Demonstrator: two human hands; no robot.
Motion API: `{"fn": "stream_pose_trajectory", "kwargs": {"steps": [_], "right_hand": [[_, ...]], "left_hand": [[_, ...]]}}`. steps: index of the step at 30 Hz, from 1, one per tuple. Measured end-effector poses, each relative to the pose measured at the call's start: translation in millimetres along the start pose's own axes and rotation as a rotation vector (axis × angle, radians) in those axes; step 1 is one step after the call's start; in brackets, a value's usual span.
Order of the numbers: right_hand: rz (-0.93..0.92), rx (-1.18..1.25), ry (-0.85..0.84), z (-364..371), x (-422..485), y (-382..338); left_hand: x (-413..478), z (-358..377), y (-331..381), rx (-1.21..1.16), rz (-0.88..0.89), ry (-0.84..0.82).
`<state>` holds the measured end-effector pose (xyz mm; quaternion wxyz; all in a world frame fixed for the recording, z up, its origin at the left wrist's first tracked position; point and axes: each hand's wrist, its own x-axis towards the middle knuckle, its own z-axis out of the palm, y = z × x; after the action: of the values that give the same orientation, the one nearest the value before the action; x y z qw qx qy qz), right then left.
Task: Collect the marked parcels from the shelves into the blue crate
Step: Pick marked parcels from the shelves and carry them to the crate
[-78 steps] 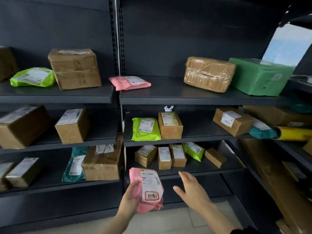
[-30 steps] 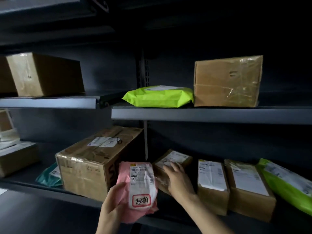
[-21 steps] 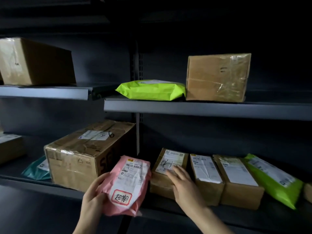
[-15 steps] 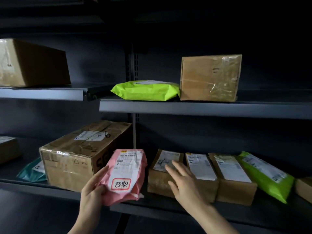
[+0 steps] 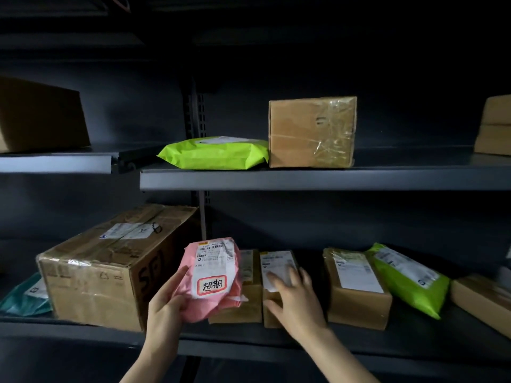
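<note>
Down low, both hands work at the front lip of the lower shelf (image 5: 387, 346). Left hand (image 5: 166, 308) grips a pink mailer bag (image 5: 213, 283) by its lower left corner, fingers curled around it; the bag is held up in front of the shelf, label facing the camera, red-framed sticker near the bottom. It overlaps the leftmost small box (image 5: 243, 302). Right hand (image 5: 296, 299) lies open and flat on the second small box (image 5: 276, 269), fingers spread over its white label, thumb down the front face; not closed around it.

Counts, lower shelf right bay: three small brown boxes, the first two touching side by side, the third box (image 5: 356, 288) apart with a dark gap between it and the hand. One green mailer (image 5: 409, 280) leans against that third box. One more brown box (image 5: 481, 302) at far right, cut by the frame edge. Left bay: one large taped carton (image 5: 110, 266) at the shelf's front edge, one teal mailer (image 5: 25, 297) tucked beside it.

Upper shelf (image 5: 304, 179): one green mailer (image 5: 215, 153) touching one taped brown box (image 5: 312, 131), both close to the front lip; open shelf to their right up to a stacked brown box (image 5: 495, 125) at the frame edge. One brown box (image 5: 41, 117) on the upper left shelf.

Blue crate not in view.
</note>
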<state>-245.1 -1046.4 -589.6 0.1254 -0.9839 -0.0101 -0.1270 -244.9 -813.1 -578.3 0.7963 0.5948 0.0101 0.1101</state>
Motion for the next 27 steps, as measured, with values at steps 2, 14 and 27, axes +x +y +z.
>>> {"fn": "stream_pose_trajectory", "kwargs": {"steps": [2,14,27], "right_hand": [[-0.001,-0.008,0.017,4.0,1.6,-2.7],[0.368,-0.078,0.045,-59.2,-28.7,117.9],[0.132,0.098,0.094,-16.5,-29.2,85.4]], "left_hand": [[0.2,-1.1,2.8,-0.007,-0.002,-0.003],[-18.9,84.1,1.5,0.098,0.097,-0.181],[-29.5,102.2,0.1,0.106,0.012,-0.176]]}}
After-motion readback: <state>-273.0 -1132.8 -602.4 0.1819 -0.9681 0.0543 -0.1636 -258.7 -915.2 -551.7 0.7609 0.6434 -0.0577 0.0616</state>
